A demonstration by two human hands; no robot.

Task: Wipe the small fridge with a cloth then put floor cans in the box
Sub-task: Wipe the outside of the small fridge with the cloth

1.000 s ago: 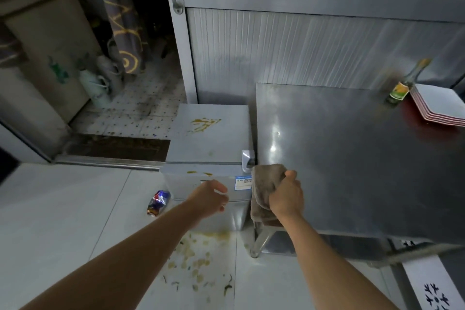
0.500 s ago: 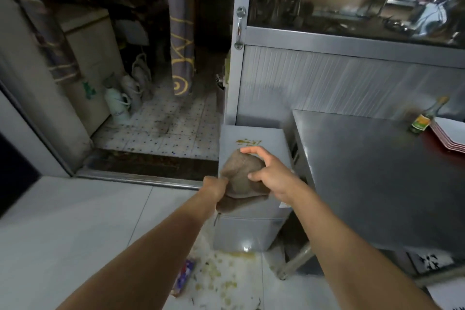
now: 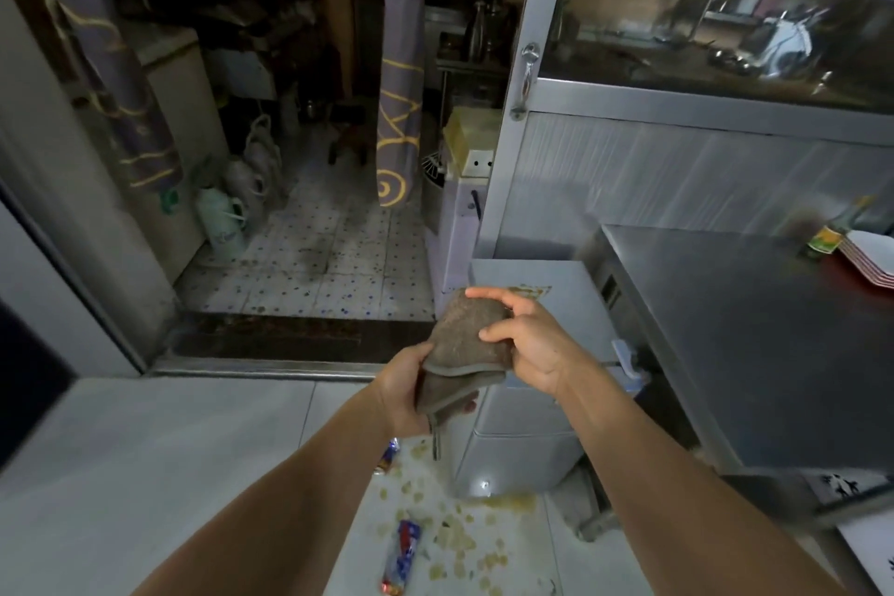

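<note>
Since half a second ago both hands, left hand (image 3: 404, 390) and right hand (image 3: 527, 344), stay gripping the folded brown cloth (image 3: 464, 348) mid-frame, raised slightly; small grey fridge (image 3: 527, 407) stain unwiped, crushed red-blue can (image 3: 401, 557) on floor.

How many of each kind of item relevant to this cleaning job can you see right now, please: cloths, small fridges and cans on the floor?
Cloth: 1, held by the left hand and the right hand
Small fridge: 1
Cans on the floor: 2, one near the bottom edge, one partly hidden behind the left forearm
Total: 4
</note>
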